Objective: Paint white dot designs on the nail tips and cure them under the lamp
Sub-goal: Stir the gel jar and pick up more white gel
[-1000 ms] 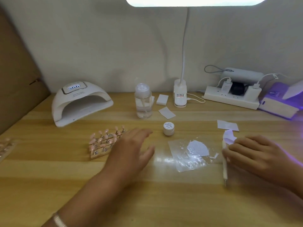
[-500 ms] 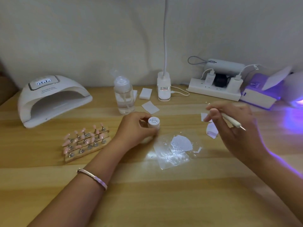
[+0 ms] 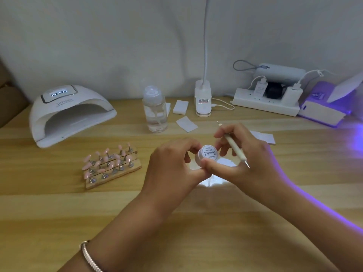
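Now, jar (image 3: pixel 209 155) in left hand (image 3: pixel 172 169).

A single head-worn camera looks forward and down, close over the wooden bench (image 3: pixel 59 213) toward the back wall (image 3: pixel 117 36).

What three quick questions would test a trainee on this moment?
1. Fill in: the left hand and right hand together hold the small white ___.
2. The dotting pen is: A on the table, B in the right hand, C in the left hand.
3. True or false: the nail tips sit inside the curing lamp.

Key: 1 jar; 2 B; 3 false, they stand on the wooden holder in front of the lamp.
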`<state>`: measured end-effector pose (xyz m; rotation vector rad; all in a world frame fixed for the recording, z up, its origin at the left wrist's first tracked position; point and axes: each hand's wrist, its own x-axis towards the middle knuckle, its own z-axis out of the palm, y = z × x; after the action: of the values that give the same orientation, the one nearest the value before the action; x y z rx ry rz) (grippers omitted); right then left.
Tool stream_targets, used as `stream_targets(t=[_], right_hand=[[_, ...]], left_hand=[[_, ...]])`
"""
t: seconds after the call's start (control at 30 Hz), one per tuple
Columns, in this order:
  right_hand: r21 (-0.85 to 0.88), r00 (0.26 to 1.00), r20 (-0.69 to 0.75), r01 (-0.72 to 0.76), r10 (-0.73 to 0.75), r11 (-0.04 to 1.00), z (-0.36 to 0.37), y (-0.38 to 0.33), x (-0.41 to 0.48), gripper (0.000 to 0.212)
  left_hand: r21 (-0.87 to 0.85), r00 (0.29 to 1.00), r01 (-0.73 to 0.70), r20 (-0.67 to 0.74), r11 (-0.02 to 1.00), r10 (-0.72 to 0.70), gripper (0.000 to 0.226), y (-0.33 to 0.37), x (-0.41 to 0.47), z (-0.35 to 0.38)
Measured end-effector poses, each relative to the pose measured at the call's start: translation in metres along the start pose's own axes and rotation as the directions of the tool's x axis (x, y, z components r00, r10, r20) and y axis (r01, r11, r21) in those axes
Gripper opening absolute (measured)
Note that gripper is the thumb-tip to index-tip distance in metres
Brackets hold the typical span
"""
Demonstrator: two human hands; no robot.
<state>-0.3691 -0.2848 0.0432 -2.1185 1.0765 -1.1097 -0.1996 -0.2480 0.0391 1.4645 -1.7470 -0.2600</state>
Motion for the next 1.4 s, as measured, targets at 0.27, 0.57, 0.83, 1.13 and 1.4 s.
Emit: stream_targets(t=[0.27,0.57,0.83,1.13,1.4], right_hand=[[0.031,0.986,0.101,0.126,-0.129,0.991,-0.011,0.009,0.0,0.041],[0.134,0.982,0.062,0.171,-0.18,0.976,-0.048,0.01,0.029,0.038],[-0.45,0.99,0.033,-0.105,0.134,0.887,-0.03,0.079,0.047,0.036],[-0.572,0.994,0.048,-0.056,0.102,0.818,-0.024,0.09,0.046,0.029],[0.027,0.915,-0.4,-0.048,0.055,0.998,-0.036,0.063,-0.001,0.027]], left_hand=[[-0.273,0.984,0.015,0.174,0.962,0.034,0.02,-0.009,0.006,-0.004],[-0.483,0.936,0.255,0.341,0.838,-0.088,0.035,-0.029,0.012,-0.013],[-0.144,0.99,-0.064,0.114,0.988,0.081,0.046,-0.028,0.018,0.001],[0.035,0.95,-0.237,0.22,0.971,0.224,0.048,-0.021,0.03,0.012],[0.13,0.902,-0.409,0.203,0.903,0.38,0.042,-0.025,0.038,0.02]])
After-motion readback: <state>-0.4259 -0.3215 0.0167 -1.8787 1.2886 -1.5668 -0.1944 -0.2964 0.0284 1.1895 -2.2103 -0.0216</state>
